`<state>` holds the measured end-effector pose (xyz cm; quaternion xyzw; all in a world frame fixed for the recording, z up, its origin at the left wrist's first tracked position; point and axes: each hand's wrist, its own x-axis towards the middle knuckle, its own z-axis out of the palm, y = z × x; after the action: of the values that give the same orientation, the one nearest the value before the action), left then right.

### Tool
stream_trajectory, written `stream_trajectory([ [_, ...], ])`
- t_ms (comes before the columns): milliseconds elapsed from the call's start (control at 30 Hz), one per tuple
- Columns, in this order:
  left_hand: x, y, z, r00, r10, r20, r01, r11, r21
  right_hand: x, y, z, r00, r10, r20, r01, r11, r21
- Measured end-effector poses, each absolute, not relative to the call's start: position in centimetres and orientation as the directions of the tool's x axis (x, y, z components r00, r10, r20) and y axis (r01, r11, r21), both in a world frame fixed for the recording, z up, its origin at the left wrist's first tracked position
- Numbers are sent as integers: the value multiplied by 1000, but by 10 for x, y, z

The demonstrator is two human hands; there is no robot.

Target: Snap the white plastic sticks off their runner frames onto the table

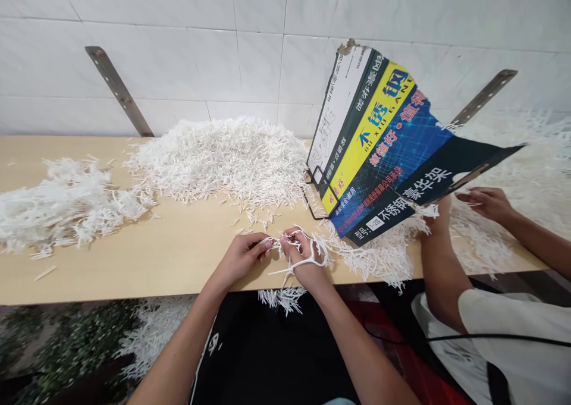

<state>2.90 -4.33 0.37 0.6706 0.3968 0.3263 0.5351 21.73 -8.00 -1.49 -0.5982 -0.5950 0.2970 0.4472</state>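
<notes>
Close to the table's front edge, my left hand (250,253) pinches one end of a thin white branching plastic piece (289,267). My right hand (303,256) is closed on the same piece, whose curved strands loop over the fingers and hang down. The two hands are nearly touching. Behind them a large heap of small white plastic bits (227,161) lies against the wall, with a few loose bits scattered in front of it. A smaller white pile (66,203) is at the left.
A printed cardboard sheet (379,143) leans in a black wire stand (317,200) to the right. Beyond it, another person's hands (488,206) work by more white pieces. White clusters (283,300) rest on my lap. Leafy plants (84,345) are below left.
</notes>
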Motion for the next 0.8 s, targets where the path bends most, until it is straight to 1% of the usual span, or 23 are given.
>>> stream_trajectory([
  [100, 28, -44, 3, 460, 887, 37, 259, -175, 950, 217, -78, -12, 63, 991, 117, 350, 88, -933],
  [200, 26, -44, 1, 465, 884, 39, 313, -205, 927, 219, -74, -12, -5, 998, 69, 324, 67, -944],
  [300, 26, -44, 0, 495, 868, 36, 340, -232, 912, 221, -72, -13, -25, 999, 40, 303, 46, -952],
  [533, 28, -45, 0, 517, 852, 88, 317, -286, 904, 222, -79, -2, -88, 987, 134, 419, 159, -894],
  [700, 29, -46, 3, 505, 848, 162, 311, -353, 882, 223, -80, -1, -171, 966, 192, 385, 245, -890],
  [800, 30, -47, 4, 501, 850, 163, 308, -350, 885, 223, -81, -2, -160, 962, 221, 376, 266, -888],
])
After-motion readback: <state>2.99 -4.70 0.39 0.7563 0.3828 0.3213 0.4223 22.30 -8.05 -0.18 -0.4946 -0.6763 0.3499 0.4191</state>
